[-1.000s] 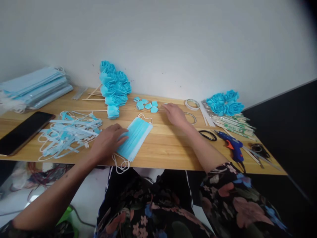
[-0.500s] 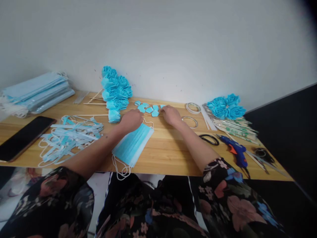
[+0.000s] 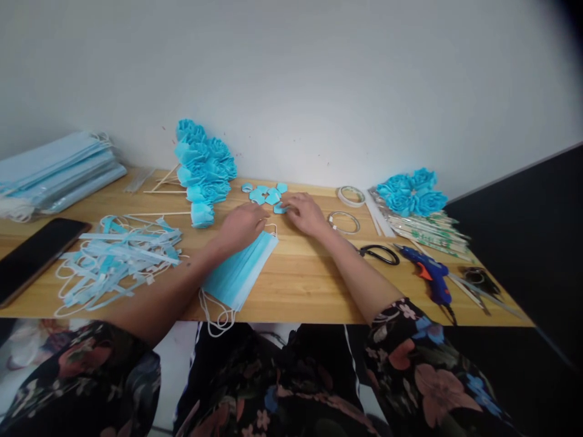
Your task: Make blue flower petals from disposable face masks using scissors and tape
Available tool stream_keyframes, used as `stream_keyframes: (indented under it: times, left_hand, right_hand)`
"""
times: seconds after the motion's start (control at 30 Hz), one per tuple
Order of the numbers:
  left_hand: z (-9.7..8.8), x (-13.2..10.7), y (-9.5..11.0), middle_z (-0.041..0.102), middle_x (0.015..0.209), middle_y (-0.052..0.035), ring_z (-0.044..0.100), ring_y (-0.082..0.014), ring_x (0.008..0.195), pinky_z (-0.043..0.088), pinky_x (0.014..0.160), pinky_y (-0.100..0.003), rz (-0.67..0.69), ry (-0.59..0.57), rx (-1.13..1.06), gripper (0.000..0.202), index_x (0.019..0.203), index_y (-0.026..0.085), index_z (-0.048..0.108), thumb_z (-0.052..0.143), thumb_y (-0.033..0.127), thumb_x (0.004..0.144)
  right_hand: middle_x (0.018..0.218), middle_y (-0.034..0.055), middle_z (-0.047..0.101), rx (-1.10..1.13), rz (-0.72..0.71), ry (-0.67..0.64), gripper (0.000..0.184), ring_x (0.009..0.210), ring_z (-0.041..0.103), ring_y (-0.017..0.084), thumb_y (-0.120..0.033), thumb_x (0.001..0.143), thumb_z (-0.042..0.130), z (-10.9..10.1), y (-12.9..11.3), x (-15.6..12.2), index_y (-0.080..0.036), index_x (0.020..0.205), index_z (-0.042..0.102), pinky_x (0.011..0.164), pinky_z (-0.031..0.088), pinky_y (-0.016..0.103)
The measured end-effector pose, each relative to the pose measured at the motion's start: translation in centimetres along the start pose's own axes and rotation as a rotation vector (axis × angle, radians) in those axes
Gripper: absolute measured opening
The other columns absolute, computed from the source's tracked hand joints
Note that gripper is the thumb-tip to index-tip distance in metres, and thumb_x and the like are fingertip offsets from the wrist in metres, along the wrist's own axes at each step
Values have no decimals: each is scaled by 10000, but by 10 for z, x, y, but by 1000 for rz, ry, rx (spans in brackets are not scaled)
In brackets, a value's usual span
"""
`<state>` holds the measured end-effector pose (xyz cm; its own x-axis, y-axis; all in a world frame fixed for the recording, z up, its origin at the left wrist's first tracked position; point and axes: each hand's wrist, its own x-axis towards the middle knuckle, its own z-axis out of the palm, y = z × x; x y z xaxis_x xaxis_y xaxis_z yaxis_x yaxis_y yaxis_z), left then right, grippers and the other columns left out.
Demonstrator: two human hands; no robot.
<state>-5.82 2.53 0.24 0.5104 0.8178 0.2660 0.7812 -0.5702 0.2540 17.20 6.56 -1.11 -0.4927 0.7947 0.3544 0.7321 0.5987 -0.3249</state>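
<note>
My right hand is at the back middle of the table, its fingertips closed on a small blue cut petal. Just left of it, my left hand rests with fingers curled down, and what they hold, if anything, is hidden. Between and beyond the hands lie several more blue petals, close together on the wood. A pleated blue face mask lies flat below my left hand, which covers its upper corner. The mask's white ear loops trail past the table's front edge.
Blue handmade flowers on sticks stand left of the petals. Cut strips and loops, a phone and stacked masks fill the left. Rightward are tape rolls, scissors, a blue glue gun and more flowers.
My right hand has moved a little left, toward the petals, and the petals sit closer together. My left hand stays near the mask. The view has shifted slightly.
</note>
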Motion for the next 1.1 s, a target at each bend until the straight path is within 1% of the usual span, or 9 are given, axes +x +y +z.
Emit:
stream_keyframes:
  times: [0.1,0.27,0.33,0.47,0.6,0.77,0.9,0.97,1.1]
  left_hand:
    - [4,-4,6,729,1099,-120,637,-269,1086,483,980,-427,74,-35,-17,296,1055,182,744,464,223,968]
    - [8,-7,2,717,1077,-123,629,-272,1072,465,975,-445,117,-79,-27,294,1038,186,753,473,245,971]
    - [9,-7,1,711,1072,-124,622,-275,1074,457,977,-451,122,-73,-41,294,1035,193,758,479,263,973]
    - [9,-7,2,702,1065,-125,615,-279,1064,456,972,-455,123,-59,-56,291,1040,210,763,488,274,972]
    - [7,-8,3,696,1057,-121,617,-276,1043,458,963,-447,119,-63,-57,275,1038,216,764,503,272,971]
    - [6,-8,2,696,1104,-133,614,-284,1067,468,957,-442,143,-100,1,278,1030,181,754,491,249,978]
    - [7,-8,0,692,1135,-134,613,-284,1087,473,956,-437,154,-102,25,258,1054,174,745,512,246,971]
    - [8,-9,0,692,1138,-133,615,-282,1087,476,954,-435,158,-100,22,253,1055,175,746,516,239,970]
    - [7,-9,0,693,1132,-131,618,-283,1083,479,951,-434,165,-98,19,258,1057,174,749,516,251,977]
  right_hand:
    - [1312,91,676,-38,-57,-65,301,1239,565,244,-147,873,546,2,2,-1,-193,1094,744,1108,387,392]
    - [1339,140,659,-179,220,-49,417,1230,565,284,-134,910,468,-7,23,4,-149,1258,698,1095,405,417]
    - [1390,148,626,-198,264,-30,441,1259,550,290,-165,943,446,-11,29,11,-136,1328,659,1111,401,413]
    - [1474,127,569,-215,264,-37,466,1325,508,290,-198,962,457,-10,27,30,-153,1401,607,1149,377,406]
    - [1548,123,507,-245,238,-130,496,1390,456,286,-213,982,442,6,20,46,-166,1466,544,1165,367,428]
    - [1511,112,548,-303,271,-151,469,1343,505,292,-196,984,411,16,28,46,-201,1415,595,1129,405,447]
    - [1465,147,581,-348,374,-53,458,1298,539,297,-145,970,402,10,34,39,-161,1365,632,1117,404,436]
    - [1479,151,565,-310,346,22,463,1324,516,284,-150,977,400,10,30,40,-139,1391,608,1139,382,414]
    - [1404,138,618,-134,117,50,397,1316,510,269,-231,968,498,21,13,48,-142,1324,650,1158,369,407]
